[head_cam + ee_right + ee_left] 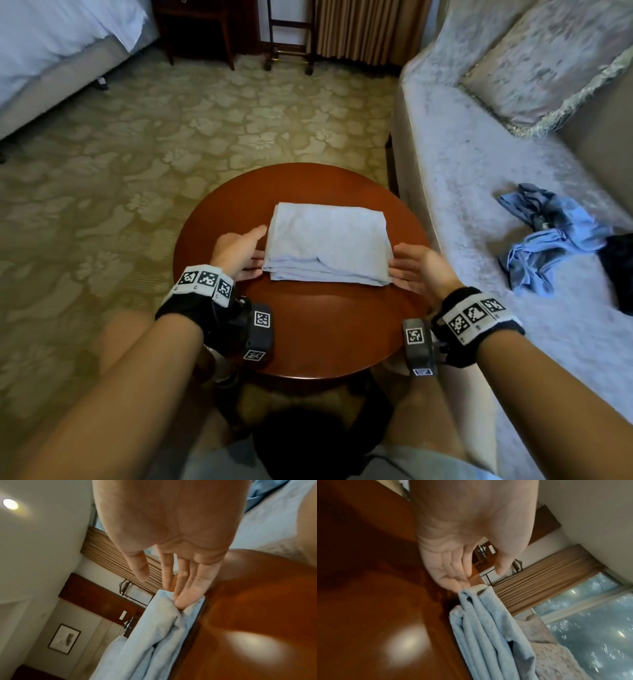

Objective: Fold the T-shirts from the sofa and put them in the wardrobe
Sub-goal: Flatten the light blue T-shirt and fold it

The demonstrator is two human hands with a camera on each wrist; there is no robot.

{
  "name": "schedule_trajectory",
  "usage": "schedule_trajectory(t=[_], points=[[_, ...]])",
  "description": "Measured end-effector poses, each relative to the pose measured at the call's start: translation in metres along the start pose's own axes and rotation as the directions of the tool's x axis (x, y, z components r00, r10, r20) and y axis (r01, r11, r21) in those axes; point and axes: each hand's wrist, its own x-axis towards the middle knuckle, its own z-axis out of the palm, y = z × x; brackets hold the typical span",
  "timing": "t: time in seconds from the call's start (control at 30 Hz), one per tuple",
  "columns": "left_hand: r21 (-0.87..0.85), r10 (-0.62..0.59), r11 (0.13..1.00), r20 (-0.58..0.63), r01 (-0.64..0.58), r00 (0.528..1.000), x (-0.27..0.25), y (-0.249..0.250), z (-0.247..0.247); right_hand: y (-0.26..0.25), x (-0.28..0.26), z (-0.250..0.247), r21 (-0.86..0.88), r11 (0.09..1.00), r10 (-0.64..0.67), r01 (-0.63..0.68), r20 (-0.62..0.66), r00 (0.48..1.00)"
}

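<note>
A folded light-blue T-shirt (327, 241) lies in the middle of the round wooden table (308, 335). My left hand (239, 253) rests flat on the table at the shirt's left edge, its straight fingers touching the folded layers (479, 615). My right hand (416, 265) lies the same way at the right edge, and in the right wrist view its fingertips (185, 601) press into the stacked cloth (154, 635). Neither hand grips anything. Another crumpled blue T-shirt (548, 236) lies on the sofa seat (479, 192) to the right.
The sofa runs along the table's right side with a fringed cushion (548, 68) at its back and a dark garment (620, 270) at its edge. A bed (51, 51) stands far left. A dark wooden cabinet (195, 27) and curtains (366, 31) stand beyond the patterned carpet (171, 137).
</note>
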Motion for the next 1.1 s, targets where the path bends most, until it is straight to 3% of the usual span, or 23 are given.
schedule_trajectory(t=[0.07,0.17,0.27,0.33,0.43,0.5,0.57,0.6,0.67,0.9,1.03,1.1], points=[[0.141,-0.025,0.99,0.062,0.016,0.998,-0.003,0.003,0.006,-0.005,0.005,0.002,-0.133,0.991,0.0,-0.003,-0.021,1.0],[0.324,0.062,0.943,0.039,-0.072,0.997,-0.006,0.01,0.015,-0.012,0.014,0.009,-0.417,0.909,-0.011,-0.009,-0.045,0.999],[0.339,0.081,0.935,0.088,-0.106,0.993,-0.009,0.021,0.022,-0.019,0.022,0.013,-0.552,0.834,-0.035,-0.004,-0.06,0.998],[0.204,0.085,0.973,0.114,-0.107,0.99,-0.012,0.032,0.025,-0.03,0.026,0.014,-0.507,0.859,-0.109,0.066,-0.055,0.993],[-0.023,0.152,0.988,0.097,-0.15,0.984,-0.019,0.049,0.023,-0.048,0.033,0.013,-0.196,0.964,-0.197,0.181,-0.061,0.979],[-0.036,0.142,0.99,0.108,-0.139,0.984,-0.023,0.047,0.023,-0.049,0.034,0.012,-0.081,0.98,-0.185,0.179,-0.066,0.981],[0.099,0.05,0.993,0.101,-0.061,0.994,-0.022,0.029,0.026,-0.037,0.033,0.009,-0.326,0.941,-0.13,0.094,-0.088,0.988],[0.166,-0.009,0.986,0.093,-0.007,0.996,-0.021,0.018,0.028,-0.026,0.033,0.008,-0.491,0.87,-0.1,0.042,-0.092,0.991],[0.251,-0.08,0.966,0.09,0.055,0.993,-0.02,0.008,0.03,-0.012,0.031,0.005,-0.618,0.786,-0.061,-0.013,-0.098,0.993],[0.607,-0.162,0.795,0.22,-0.005,0.962,-0.019,0.039,0.022,-0.024,0.03,0.0,-0.645,0.763,0.057,-0.047,-0.005,0.998],[0.559,-0.083,0.829,0.182,-0.033,0.98,-0.013,0.036,0.03,-0.024,0.03,0.01,-0.547,0.836,0.034,-0.049,-0.038,0.999],[0.565,-0.033,0.824,0.136,-0.05,0.99,-0.011,0.03,0.037,-0.022,0.029,0.018,-0.588,0.808,-0.04,-0.035,-0.114,0.993]])
